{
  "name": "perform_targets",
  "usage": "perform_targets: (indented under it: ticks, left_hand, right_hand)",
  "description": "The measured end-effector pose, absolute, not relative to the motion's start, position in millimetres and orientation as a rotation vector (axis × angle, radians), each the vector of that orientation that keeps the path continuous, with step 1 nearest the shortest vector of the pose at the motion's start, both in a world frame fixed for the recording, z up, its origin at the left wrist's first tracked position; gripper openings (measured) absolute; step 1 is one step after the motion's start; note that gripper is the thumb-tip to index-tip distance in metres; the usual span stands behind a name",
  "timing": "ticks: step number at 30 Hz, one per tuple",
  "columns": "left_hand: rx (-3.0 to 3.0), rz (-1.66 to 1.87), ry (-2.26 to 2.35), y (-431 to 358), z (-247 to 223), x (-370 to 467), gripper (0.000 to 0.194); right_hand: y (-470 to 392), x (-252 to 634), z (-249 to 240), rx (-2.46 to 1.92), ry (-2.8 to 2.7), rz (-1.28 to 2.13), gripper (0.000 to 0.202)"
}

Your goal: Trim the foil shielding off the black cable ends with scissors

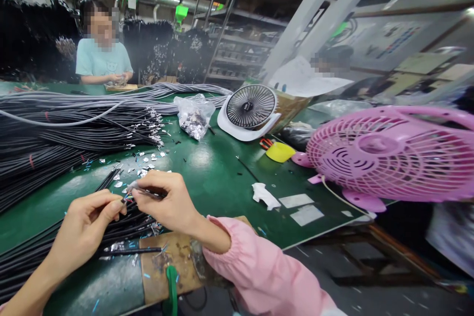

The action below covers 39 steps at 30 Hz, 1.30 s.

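Illegibly lettered poster (394,39), cable (123,201) in left grip (86,222)

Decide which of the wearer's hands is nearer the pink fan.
Right. The right hand is to the left of the pink fan, well apart from it; the left hand is farther left.

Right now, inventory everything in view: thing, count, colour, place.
Table: one, green, centre
Cables: many, black and grey, left
Scraps: many, mostly silver, by cables
Bag: one, clear, mid-table
Fans: two, pink and white, centre-right
Yellow piece: one, yellow, between fans
Slips: two, white, right
Board: one, brown, front
Rack: one, grey, back
Sheet: one, white, back
People: two, one in light blue, back
Left grip: one, bare, on cable
Right grip: one, bare, at wires
Sleeve: one, pink, right arm
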<state>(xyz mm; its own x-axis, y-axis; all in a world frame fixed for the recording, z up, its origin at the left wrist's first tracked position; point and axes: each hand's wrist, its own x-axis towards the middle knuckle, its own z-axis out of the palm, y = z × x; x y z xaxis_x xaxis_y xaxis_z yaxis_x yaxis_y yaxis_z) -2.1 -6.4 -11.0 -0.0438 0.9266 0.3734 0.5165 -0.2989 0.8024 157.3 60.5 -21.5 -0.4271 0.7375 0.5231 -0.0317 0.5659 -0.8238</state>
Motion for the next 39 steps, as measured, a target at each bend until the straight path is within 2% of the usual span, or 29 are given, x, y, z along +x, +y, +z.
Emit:
perform_targets:
  ticks: [7, 15, 18, 23, 29, 34, 39]
  left_hand:
    - [1.765, 1.337, 1.572, -7.8, -14.6, -1.9, 0.025]
    - [1.804, 1.333, 1.591, -5.5, -15.4, 1.3, 0.024]
    - [1.795, 1.321, 1.604, -6.4, -16.3, 0.8, 0.025]
    - [1.768, 1.298, 1.601, -6.9, -15.0, -1.1, 0.027]
    - [1.764, 1.268, 1.568, -5.5, -13.4, -4.2, 0.036]
    - [1.834, 1.274, 1.533, -5.7, -12.9, -4.2, 0.036]
    - [1.856, 1.227, 1.503, -6.1, -12.8, -4.0, 0.038]
  right_hand:
    - [57.0, 156.6, -10.8, -0.734, -1.645, 1.472, 0.012]
    - [57.1, 157.3, -5.7, -0.762, -1.626, 1.48, 0.02]
    - [57.5, 157.0, -6.8, -0.752, -1.621, 1.49, 0.015]
    - [57.2, 157.4, -14.1, -0.646, -1.738, 1.356, 0.017]
    - [55.8, 158.8, -17.1, -0.669, -1.837, 1.147, 0.007]
    - [57.9, 160.0, -22.1, -0.571, -1.897, 0.993, 0.016]
    - [60.9, 161.4, -25.4, -0.517, -1.913, 0.909, 0.012]
